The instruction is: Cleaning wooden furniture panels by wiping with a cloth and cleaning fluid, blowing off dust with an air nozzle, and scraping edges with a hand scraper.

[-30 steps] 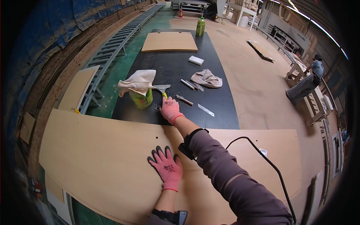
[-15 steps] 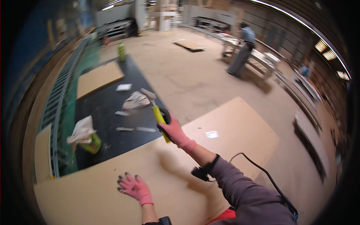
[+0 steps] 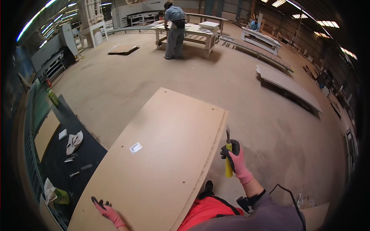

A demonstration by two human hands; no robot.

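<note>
A large light-brown board lies flat in front of me, with a white label and several small dark holes in its top face. On its near-left part rests my left hand, gloved in pink with dark fingertips, fingers stretched out and holding nothing. Just beyond the board's right edge, my right hand, in a matching glove, is wrapped round the handle of a yellow-handled tool. Its narrow metal head points up and away from me; its exact kind is not clear. The tool is apart from the board.
On the left, a black tabletop carries a crumpled cloth, a smaller board and a green container. A person stands at a workbench far ahead. Stacked panels lie on the right.
My view has turned right. My right hand with the yellow-handled tool has moved from above the board to beyond its right edge. My left hand stays on the board.
</note>
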